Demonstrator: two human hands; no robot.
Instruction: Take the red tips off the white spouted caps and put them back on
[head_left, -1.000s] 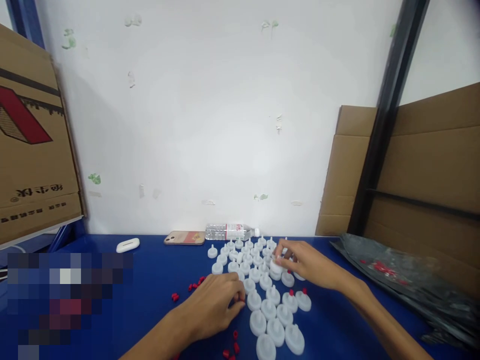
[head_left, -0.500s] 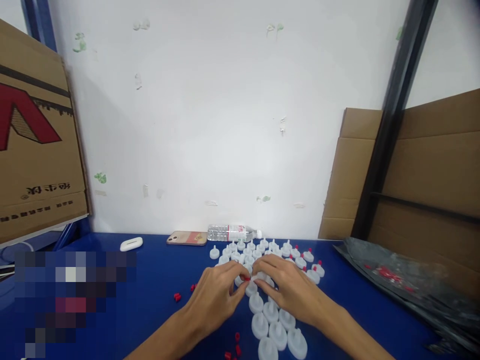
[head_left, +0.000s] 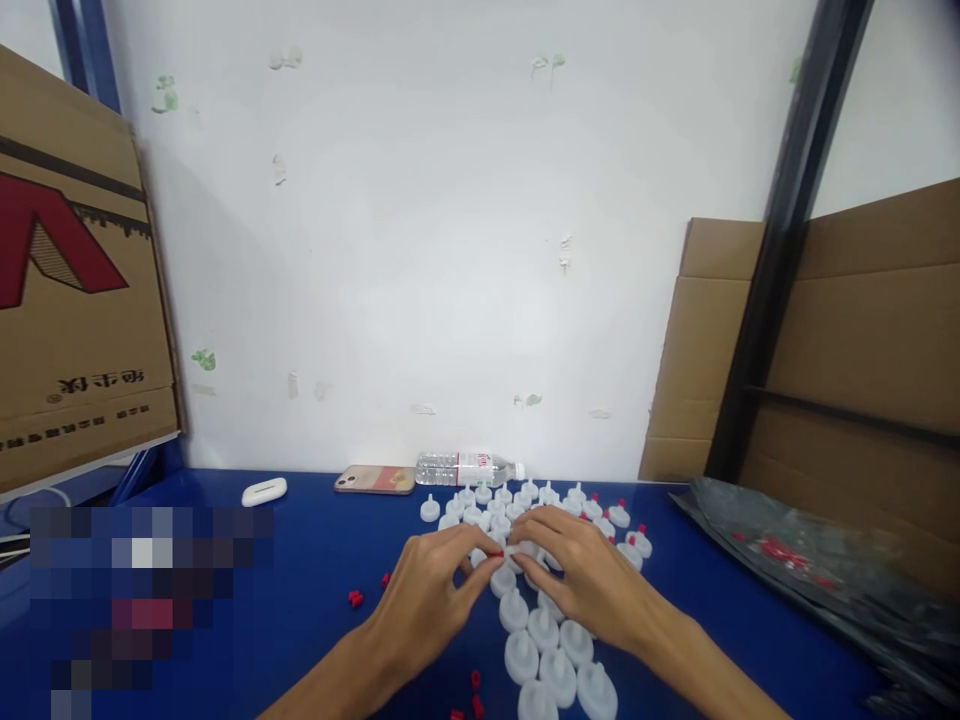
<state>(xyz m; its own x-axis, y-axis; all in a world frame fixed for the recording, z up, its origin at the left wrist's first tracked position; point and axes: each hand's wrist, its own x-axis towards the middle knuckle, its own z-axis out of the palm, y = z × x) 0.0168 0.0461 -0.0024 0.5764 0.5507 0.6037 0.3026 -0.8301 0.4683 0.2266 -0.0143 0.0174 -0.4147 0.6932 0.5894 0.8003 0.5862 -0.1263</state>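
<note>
While both hands work on the near side of the clear bottle [head_left: 465, 469], which lies on its side by the wall [head_left: 465, 250], the left hand [head_left: 427, 585] has thumb and forefinger pinched together on a small red cap [head_left: 500, 554]. Right hand [head_left: 585, 565]: fingers closed on a white spouted lid [head_left: 513, 550], spout toward the red cap. Whether the two pieces touch, I can't tell from here. Both are in front of the bottle, above a spread of white lids [head_left: 557, 677] reaching from just before it back toward the person; those I can make out sit spout up. Red-tipped lids [head_left: 619, 515] grouped to the right of the bottle's neck. Loose red caps [head_left: 356, 599] on the blue table [head_left: 300, 560], some left of the bottle, others nearer the person, roughly straight out from it. Phone [head_left: 375, 480] flat, just beside the bottle's base; white case [head_left: 265, 491] farther left. Well right of the bottle, a plastic bag [head_left: 847, 580], red bits showing.
</note>
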